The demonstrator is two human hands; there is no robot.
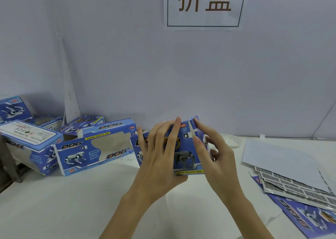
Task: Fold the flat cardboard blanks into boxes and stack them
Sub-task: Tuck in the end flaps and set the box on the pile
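Observation:
I hold a blue cardboard box (183, 155) printed with a robot dog just above the white table, at the centre. My left hand (160, 153) lies flat across its front face with the fingers spread. My right hand (212, 147) grips its right end, with the fingertips on the end flap at the top right corner. Several folded blue boxes (94, 147) lie in a loose heap at the left. A pile of flat blanks (298, 189) lies at the right, showing grey printed undersides and one blue face.
The white table (72, 207) runs up to a pale wall with a paper sign (205, 5) bearing two large characters. A white sheet (278, 157) covers the back of the blank pile. A dark object stands at the far left edge (7, 158).

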